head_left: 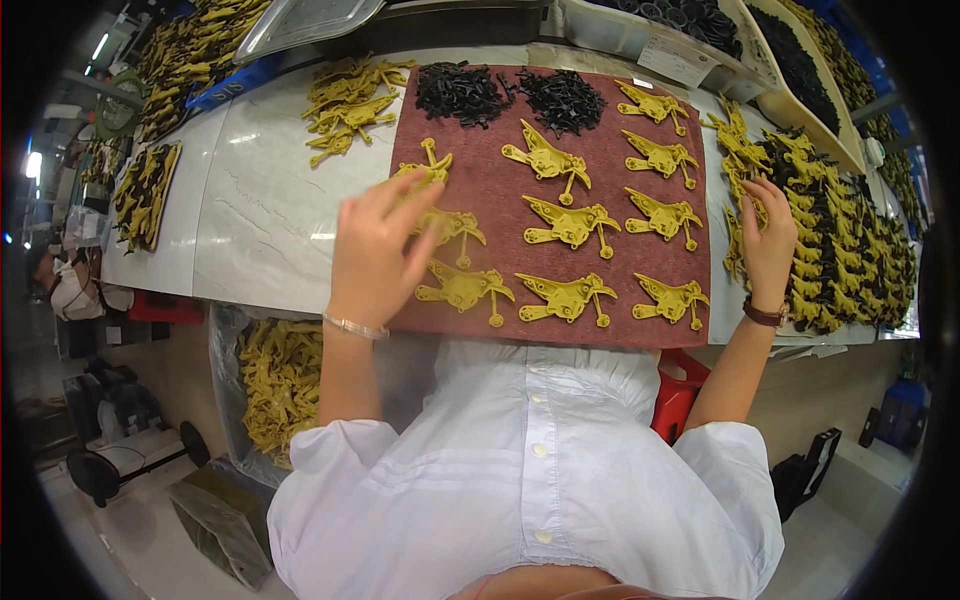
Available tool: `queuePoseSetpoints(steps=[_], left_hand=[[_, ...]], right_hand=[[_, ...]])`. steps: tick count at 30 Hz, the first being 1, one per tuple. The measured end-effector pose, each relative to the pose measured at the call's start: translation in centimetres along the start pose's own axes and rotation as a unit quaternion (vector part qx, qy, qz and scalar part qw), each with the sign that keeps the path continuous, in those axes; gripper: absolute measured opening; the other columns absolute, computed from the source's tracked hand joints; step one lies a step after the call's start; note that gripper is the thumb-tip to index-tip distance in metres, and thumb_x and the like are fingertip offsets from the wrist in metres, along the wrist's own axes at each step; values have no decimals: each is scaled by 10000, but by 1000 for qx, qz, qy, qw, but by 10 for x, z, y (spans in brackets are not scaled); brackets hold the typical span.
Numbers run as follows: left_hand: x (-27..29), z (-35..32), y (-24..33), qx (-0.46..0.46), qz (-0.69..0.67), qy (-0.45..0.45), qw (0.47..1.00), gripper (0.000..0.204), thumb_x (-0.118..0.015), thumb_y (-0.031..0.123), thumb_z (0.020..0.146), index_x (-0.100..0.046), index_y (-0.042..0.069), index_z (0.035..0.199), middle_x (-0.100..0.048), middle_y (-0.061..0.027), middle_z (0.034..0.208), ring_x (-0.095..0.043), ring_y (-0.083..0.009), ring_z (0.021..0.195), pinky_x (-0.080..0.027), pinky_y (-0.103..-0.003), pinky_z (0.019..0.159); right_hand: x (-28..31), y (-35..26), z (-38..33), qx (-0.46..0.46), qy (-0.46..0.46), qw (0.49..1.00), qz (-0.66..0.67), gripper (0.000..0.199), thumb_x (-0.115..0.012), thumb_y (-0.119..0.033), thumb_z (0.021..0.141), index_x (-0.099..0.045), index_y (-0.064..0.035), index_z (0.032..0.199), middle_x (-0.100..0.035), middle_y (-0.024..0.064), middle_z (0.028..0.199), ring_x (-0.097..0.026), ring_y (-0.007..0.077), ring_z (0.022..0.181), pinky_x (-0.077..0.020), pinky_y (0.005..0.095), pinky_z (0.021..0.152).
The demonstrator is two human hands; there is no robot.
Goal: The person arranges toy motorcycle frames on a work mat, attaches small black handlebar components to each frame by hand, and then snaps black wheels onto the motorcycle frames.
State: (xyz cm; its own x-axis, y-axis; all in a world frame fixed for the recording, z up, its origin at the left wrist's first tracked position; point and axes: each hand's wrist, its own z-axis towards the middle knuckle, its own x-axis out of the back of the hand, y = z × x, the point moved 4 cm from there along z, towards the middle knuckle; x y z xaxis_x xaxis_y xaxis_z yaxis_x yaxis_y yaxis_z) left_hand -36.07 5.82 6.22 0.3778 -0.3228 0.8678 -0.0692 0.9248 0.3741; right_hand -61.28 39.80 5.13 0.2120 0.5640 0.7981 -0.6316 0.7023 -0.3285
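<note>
Nearest you, yellow bird-head-shaped plastic parts [563,298] lie in rows on a maroon cloth mat [480,165]. Over its left side, your left hand [375,245] spreads its fingers, gripping nothing visible. Your right hand [768,240] half-curls beside the mat; its hold I can't tell. Beyond: piled black plastic pieces [562,100].

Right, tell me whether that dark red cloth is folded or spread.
Spread: the cloth lies flat and wide beneath rows of yellow parts.
</note>
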Motion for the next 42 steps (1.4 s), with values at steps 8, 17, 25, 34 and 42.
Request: queuePoseSetpoints(steps=[8,17,25,34,42], left_hand=[[-33,56,-54,121,36,-46,991,670,-775,287,735,-460,40,1272,-681,-164,859,-669,-345,820,-524,-410,728],[-13,53,-25,16,-68,160,985,591,-685,68,745,-488,97,1301,-684,-1,912,-628,-185,1007,-247,-459,1065],[2,38,67,-139,-119,70,981,333,-735,72,735,-628,141,1042,-603,19,1237,-520,-201,1229,-197,-476,1095],[-8,47,87,-210,-115,57,969,446,-740,40,718,-536,86,1113,-674,5,929,-584,-221,1051,-226,-469,1076],[-24,62,98,-191,-205,7,960,445,-759,45,720,-541,96,1105,-684,17,971,-630,-204,1010,-246,-471,1074]], right_hand=[[-15,-105,14,93,-81,978,169,183,-665,-35,813,-659,-18,995,-624,159,1129,-604,335,1049,-487,391,891],[-21,-158,10,98,-108,907,396,193,-677,-103,837,-664,-5,1004,-656,144,1055,-642,291,979,-502,350,836],[-22,-184,3,151,-140,867,454,189,-685,-165,851,-656,-31,980,-610,162,1169,-607,317,1044,-490,393,872],[-7,-153,-10,136,-101,880,444,80,-693,-53,815,-676,-34,890,-549,142,1242,-539,255,1145,-479,334,884],[-12,-139,-17,96,-78,895,429,56,-667,-54,831,-660,-28,880,-575,132,1210,-547,260,1146,-468,346,906]])
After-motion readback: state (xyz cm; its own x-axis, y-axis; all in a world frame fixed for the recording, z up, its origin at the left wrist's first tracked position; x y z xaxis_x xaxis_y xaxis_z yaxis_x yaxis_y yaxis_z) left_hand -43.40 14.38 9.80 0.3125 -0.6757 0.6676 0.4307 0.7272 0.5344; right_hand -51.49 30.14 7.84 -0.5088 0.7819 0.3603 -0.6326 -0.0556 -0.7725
